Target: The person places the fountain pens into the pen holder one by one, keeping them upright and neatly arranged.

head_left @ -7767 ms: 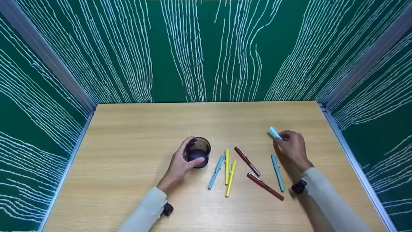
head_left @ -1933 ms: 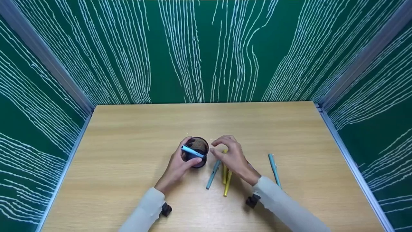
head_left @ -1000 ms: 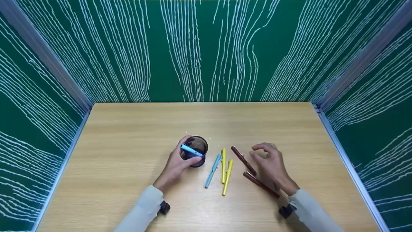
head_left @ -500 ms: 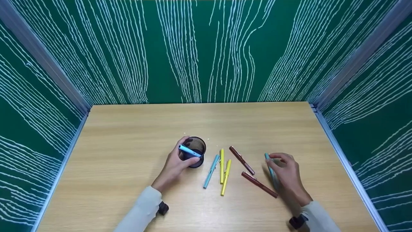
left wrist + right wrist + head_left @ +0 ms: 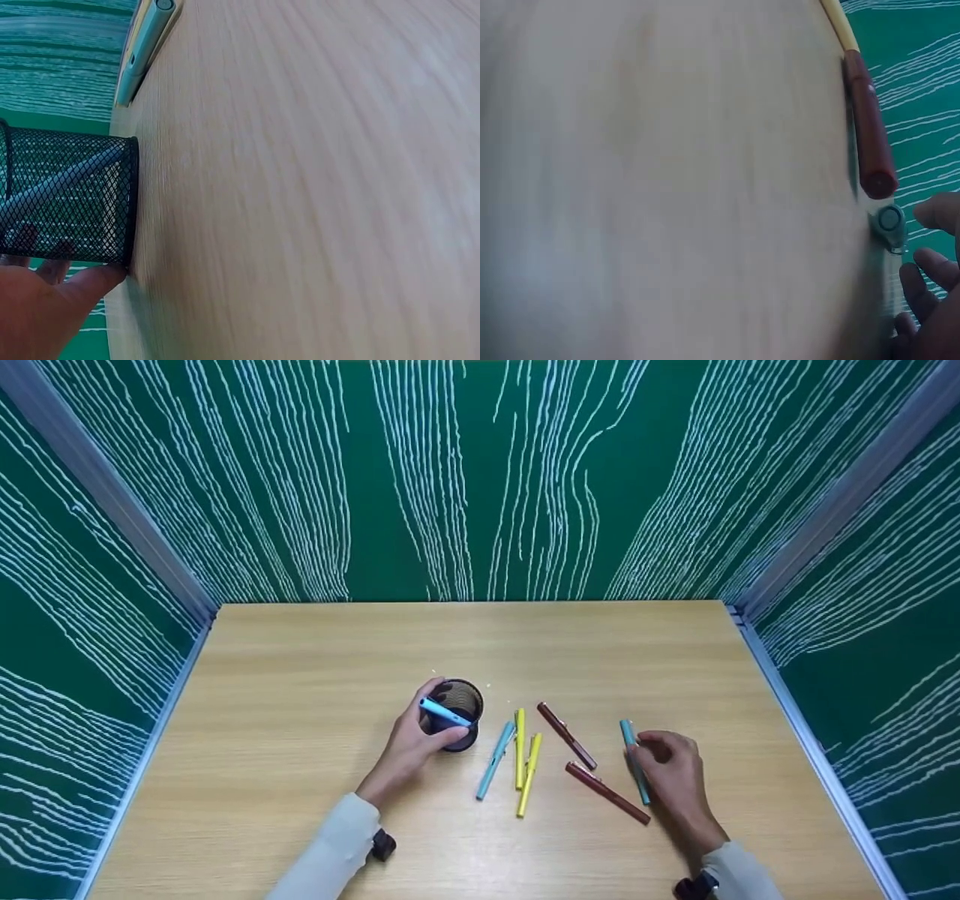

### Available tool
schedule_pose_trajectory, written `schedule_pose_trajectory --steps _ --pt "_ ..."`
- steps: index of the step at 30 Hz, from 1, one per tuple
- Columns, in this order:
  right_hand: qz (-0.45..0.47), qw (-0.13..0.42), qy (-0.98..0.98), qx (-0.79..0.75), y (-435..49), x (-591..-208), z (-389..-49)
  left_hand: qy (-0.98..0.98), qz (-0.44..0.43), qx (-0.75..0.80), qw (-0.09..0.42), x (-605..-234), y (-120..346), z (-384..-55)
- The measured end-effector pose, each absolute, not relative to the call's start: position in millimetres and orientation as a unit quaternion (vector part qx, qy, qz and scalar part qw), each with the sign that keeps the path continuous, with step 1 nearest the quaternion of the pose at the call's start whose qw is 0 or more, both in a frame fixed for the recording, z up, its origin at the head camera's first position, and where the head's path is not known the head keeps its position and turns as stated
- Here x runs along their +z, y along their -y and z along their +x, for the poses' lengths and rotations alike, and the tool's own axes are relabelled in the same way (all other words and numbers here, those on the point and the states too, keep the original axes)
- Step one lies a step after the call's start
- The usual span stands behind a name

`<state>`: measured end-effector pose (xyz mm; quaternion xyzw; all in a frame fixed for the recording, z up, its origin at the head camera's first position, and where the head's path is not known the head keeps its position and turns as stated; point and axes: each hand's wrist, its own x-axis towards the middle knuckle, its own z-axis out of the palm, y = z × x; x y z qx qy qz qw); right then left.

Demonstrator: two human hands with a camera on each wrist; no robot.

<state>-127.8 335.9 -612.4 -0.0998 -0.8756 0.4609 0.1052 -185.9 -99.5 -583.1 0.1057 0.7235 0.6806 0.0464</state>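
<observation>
My left hand (image 5: 411,739) holds the black mesh pen cup (image 5: 466,701) by its side, thumb at the near rim. A bright blue pen (image 5: 444,711) leans inside the cup; its shaft shows through the mesh in the left wrist view. My right hand (image 5: 677,771) is over a teal pen (image 5: 643,784) lying on the table at the right, thumb beside the barrel. In the right wrist view, the fingers (image 5: 922,289) and thumb are spread apart, above the end of that pen.
Between the hands lie another teal pen (image 5: 496,761), two yellow pens (image 5: 520,750) side by side, and two dark red pens (image 5: 566,735). The wooden table (image 5: 337,660) ends at green walls (image 5: 412,562) with white wavy lines.
The bright blue pen went from my right hand into the cup. My right hand then swung right to the teal pen and slid slightly nearer along it. The left hand stays on the cup.
</observation>
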Motion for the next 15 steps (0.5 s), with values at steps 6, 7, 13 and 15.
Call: schedule_pose_trajectory --steps 6,7,13,15 --pt "-0.102 0.117 0.874 0.460 -333.6 -618.3 -130.6 -0.727 0.097 0.678 0.045 -583.0 99.8 -184.8" --pt "-0.099 0.125 0.875 0.458 -332.9 -620.1 -131.0 -0.726 0.096 0.680 0.046 -583.1 99.8 -184.9" --pt "-0.089 0.161 0.882 0.433 -329.3 -629.8 -131.5 -0.718 0.098 0.687 0.049 -585.1 99.4 -186.6" --pt "-0.090 0.169 0.885 0.425 -328.1 -631.2 -131.9 -0.721 0.096 0.685 0.048 -585.3 100.0 -186.1"
